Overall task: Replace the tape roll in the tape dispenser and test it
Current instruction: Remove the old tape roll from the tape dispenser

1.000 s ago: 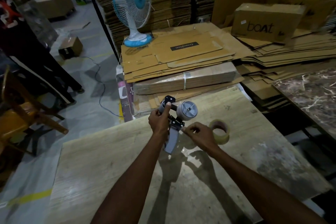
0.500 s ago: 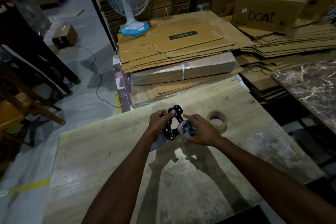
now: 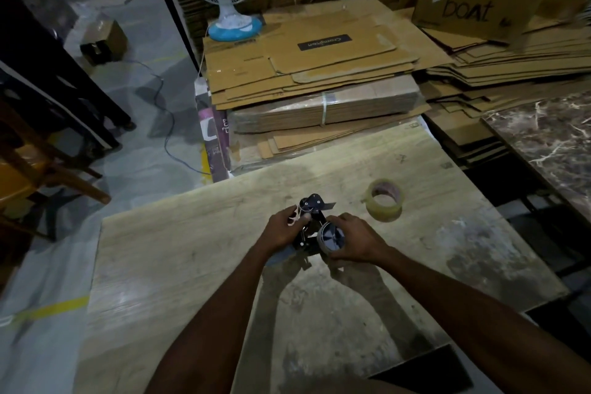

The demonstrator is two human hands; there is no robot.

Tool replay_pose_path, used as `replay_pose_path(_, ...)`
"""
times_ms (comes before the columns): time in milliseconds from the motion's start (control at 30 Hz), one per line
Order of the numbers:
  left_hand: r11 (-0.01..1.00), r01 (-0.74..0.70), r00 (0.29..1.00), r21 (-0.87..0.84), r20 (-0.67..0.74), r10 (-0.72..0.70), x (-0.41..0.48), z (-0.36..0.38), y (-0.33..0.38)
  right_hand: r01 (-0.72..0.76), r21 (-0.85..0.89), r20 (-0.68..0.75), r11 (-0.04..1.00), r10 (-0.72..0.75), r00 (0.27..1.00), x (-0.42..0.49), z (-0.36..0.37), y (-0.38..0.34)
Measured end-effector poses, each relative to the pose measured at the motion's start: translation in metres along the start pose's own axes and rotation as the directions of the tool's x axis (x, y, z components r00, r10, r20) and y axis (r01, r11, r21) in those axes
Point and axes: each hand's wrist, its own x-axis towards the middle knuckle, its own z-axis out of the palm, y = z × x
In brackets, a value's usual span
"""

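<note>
A black tape dispenser (image 3: 311, 211) rests low over the wooden table (image 3: 179, 249), held between both hands. My left hand (image 3: 281, 228) grips its frame on the left side. My right hand (image 3: 353, 241) wraps around the grey spool hub (image 3: 332, 236) on the dispenser's right side. The blue-grey handle shows below my left hand, mostly hidden. A roll of clear tape (image 3: 383, 200) lies flat on the table, a short way right of and beyond my right hand, untouched.
Stacks of flat cardboard (image 3: 313, 73) lie beyond the table's far edge, with a blue and white fan (image 3: 228, 6) standing on them. A "boat" carton (image 3: 479, 3) sits at the back right. A marble slab (image 3: 550, 144) lies right; a wooden chair (image 3: 35, 169) stands left.
The dispenser has come down from upright in the air to low over the table. My right hand has moved from beside the handle onto the spool hub.
</note>
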Motion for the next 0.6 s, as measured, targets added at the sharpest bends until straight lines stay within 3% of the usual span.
replay_pose_path(67,0.997,-0.005,1.0,0.078,-0.013,0.006,-0.006,0.003,-0.01,-0.006,-0.018,0.02,1.0,0.006,1.0,0.002,0.002,0.002)
replay_pose_path(233,0.963,-0.19,0.982,0.19,0.046,0.184,-0.007,0.004,-0.025,-0.012,-0.008,0.027,1.0,0.012,1.0,0.012,0.003,0.004)
replay_pose_path(433,0.955,-0.205,0.978,0.213,0.085,0.191,0.009,0.008,-0.035,-0.004,0.028,0.03,1.0,0.003,1.0,0.029,0.0,0.008)
replay_pose_path(600,0.881,-0.236,0.972,0.409,0.111,0.209,0.021,0.01,-0.043,-0.05,0.055,0.01,0.997,0.049,0.999,0.033,0.007,0.017)
